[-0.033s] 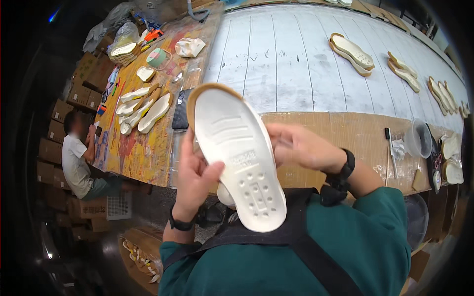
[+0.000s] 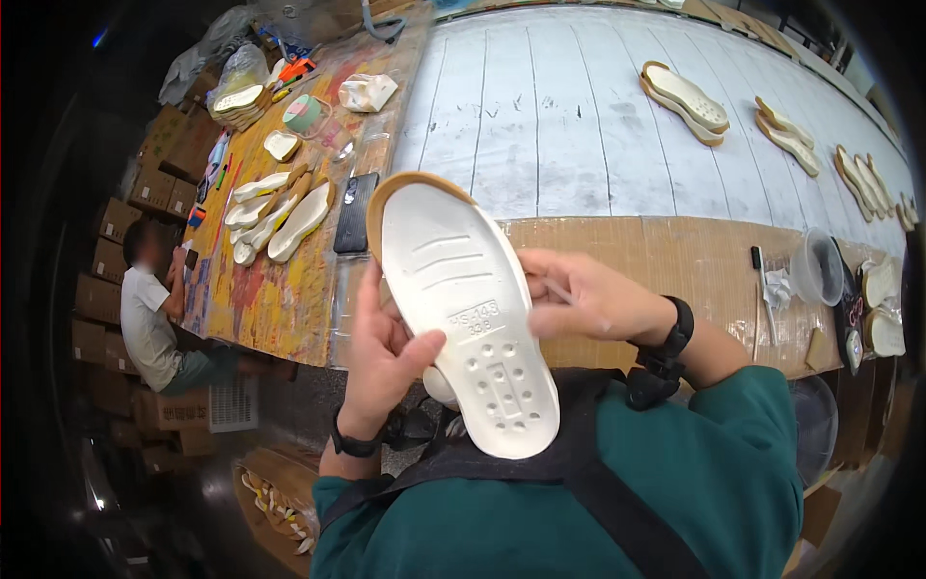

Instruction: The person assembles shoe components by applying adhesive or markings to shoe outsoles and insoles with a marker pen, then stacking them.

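A white shoe sole with a tan rim at the toe is tilted up before my chest, its molded face with grooves and dimples toward me. My left hand is closed on its left edge, thumb on the face and fingers behind. At the right edge, my right hand is closed, its fingertips pinched about a thin pale stick-like thing whose kind I cannot make out. A rounded white piece shows from behind the sole, mostly hidden.
Several soles lie on the paint-stained table at left, beside a black phone. More sole pairs rest on the lined white surface. A brush and clear tub are at right on cardboard. Another person sits at far left.
My right hand's fingers have shifted slightly along the sole's right edge, and the thin pale thing shows more plainly. The sole stays almost in place in my left hand.
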### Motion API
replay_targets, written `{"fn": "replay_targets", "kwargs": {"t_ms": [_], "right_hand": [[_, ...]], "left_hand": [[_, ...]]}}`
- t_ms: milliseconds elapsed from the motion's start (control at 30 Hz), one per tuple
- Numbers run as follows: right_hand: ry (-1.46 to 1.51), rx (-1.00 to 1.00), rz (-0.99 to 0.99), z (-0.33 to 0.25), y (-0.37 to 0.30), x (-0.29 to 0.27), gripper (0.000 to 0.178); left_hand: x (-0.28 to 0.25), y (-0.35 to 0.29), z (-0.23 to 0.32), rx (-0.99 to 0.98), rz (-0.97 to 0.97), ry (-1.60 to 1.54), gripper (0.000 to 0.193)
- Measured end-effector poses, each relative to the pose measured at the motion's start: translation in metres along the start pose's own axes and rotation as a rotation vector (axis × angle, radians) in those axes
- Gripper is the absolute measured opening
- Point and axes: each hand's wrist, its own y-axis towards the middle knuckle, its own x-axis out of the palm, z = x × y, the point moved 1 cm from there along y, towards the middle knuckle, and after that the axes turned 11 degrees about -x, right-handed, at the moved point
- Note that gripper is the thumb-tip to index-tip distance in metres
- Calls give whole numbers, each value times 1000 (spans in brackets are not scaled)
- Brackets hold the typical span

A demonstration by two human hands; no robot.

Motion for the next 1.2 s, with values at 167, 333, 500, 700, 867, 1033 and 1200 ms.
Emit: {"fn": "replay_targets", "kwargs": {"t_ms": [167,333,500,700,867,1033,1200], "right_hand": [[120,26,-6,-6,4,7,63],[-65,-164,-5,-6,20,11,70],[-10,-237,-18,6,12,14,84],[-490,-459,50,-9,12,31,66],[-757,-617,58,-10,16,29,62],[-343,-345,-106,-5,5,12,53],[-125,-61,120,33,-12,-30,39]], "left_hand": [[8,-9,-1,-198,-172,-66,90],[5,0,0,-54,-111,-53,87],[-3,5,2,-5,67,-302,70],[7,12,-2,98,144,-520,54],[5,15,-6,95,168,-588,41],[-29,21,-27,-171,-329,-1221,45],[-73,17,-47,-218,-529,-1007,48]]}}
